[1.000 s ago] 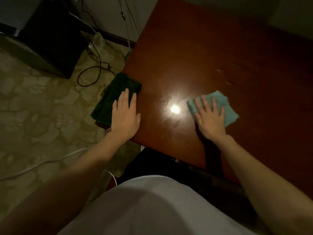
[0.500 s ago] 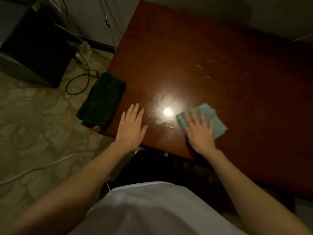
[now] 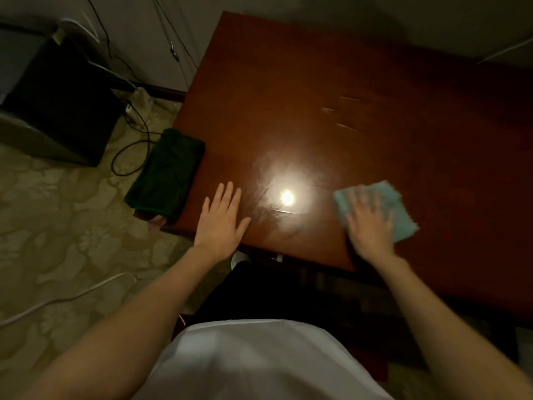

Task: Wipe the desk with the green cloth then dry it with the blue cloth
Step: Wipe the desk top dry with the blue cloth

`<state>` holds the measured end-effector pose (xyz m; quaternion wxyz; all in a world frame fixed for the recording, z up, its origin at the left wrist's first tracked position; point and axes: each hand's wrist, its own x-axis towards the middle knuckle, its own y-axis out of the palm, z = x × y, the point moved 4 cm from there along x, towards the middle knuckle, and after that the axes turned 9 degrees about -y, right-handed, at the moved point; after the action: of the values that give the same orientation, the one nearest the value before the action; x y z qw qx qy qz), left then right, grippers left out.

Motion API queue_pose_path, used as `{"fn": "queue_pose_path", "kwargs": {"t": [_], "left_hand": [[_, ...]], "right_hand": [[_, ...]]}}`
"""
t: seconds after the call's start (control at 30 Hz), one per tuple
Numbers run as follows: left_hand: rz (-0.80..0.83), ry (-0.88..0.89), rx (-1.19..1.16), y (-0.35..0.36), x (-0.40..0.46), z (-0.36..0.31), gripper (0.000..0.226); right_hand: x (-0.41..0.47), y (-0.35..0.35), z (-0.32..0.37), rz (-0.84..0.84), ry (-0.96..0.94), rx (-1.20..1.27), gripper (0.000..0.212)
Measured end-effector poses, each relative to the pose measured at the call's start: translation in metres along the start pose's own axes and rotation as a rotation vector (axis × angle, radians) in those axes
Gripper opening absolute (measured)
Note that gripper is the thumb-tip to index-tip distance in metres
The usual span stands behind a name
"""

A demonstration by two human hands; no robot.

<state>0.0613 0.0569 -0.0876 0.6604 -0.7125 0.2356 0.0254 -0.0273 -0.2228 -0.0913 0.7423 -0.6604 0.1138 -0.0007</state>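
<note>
A dark red-brown wooden desk [image 3: 331,96] fills the middle and right. Over its left edge hangs the folded dark green cloth [image 3: 167,174], touched by neither hand. My left hand [image 3: 222,220] lies flat on the desk near the front left corner, fingers straight. On the light blue cloth [image 3: 403,223] near the desk's front edge, my right hand [image 3: 370,226] presses down with spread fingers; it is motion-blurred. A lamp glare [image 3: 287,196] with faint smear marks shines between my hands.
A black box-like appliance [image 3: 57,102] stands on the patterned floor at the left. Dark cables [image 3: 135,145] and a power strip lie near the wall, and a white cable [image 3: 72,297] crosses the floor. Small light marks [image 3: 340,111] show on the desk's far part.
My left hand left the green cloth and came to rest flat on the desk's front left. My right hand slid the blue cloth toward the front edge, then rightward away from the glare.
</note>
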Motion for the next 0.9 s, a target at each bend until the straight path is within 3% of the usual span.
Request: {"fn": "queue_pose_path", "kwargs": {"t": [0.07, 0.13, 0.23, 0.3, 0.4, 0.47, 0.57, 0.67, 0.8, 0.9], "left_hand": [[-0.009, -0.007, 0.014, 0.001, -0.001, -0.001, 0.066], [-0.016, -0.005, 0.016, 0.0, -0.001, -0.001, 0.066], [-0.023, -0.007, 0.024, 0.0, 0.0, 0.0, 0.066], [-0.026, -0.018, 0.048, 0.001, 0.001, -0.002, 0.066], [-0.029, -0.019, 0.043, -0.001, 0.0, -0.004, 0.066], [-0.021, -0.008, 0.029, -0.002, 0.001, -0.003, 0.066], [-0.034, -0.017, 0.021, -0.002, 0.0, -0.004, 0.066], [-0.055, -0.044, -0.009, -0.005, 0.001, -0.009, 0.064], [-0.066, -0.069, -0.031, -0.005, 0.002, -0.011, 0.064], [-0.074, -0.062, -0.014, -0.003, -0.001, -0.011, 0.066]], "right_hand": [[0.002, -0.008, -0.03, 0.056, 0.275, 0.097, 0.056], [0.003, -0.003, -0.005, 0.022, 0.286, 0.073, 0.056], [-0.006, 0.012, 0.087, -0.048, 0.015, 0.012, 0.056], [-0.018, 0.022, 0.137, 0.028, -0.211, -0.01, 0.056], [-0.017, 0.021, 0.125, 0.085, -0.396, -0.086, 0.057], [-0.011, 0.018, 0.071, 0.099, -0.282, -0.056, 0.06], [-0.013, 0.005, -0.02, 0.015, 0.162, -0.001, 0.054], [-0.019, 0.003, -0.017, 0.044, 0.315, 0.032, 0.053], [-0.023, 0.018, 0.083, 0.002, -0.005, 0.018, 0.052], [-0.026, 0.019, 0.108, 0.124, -0.23, -0.014, 0.057]]}}
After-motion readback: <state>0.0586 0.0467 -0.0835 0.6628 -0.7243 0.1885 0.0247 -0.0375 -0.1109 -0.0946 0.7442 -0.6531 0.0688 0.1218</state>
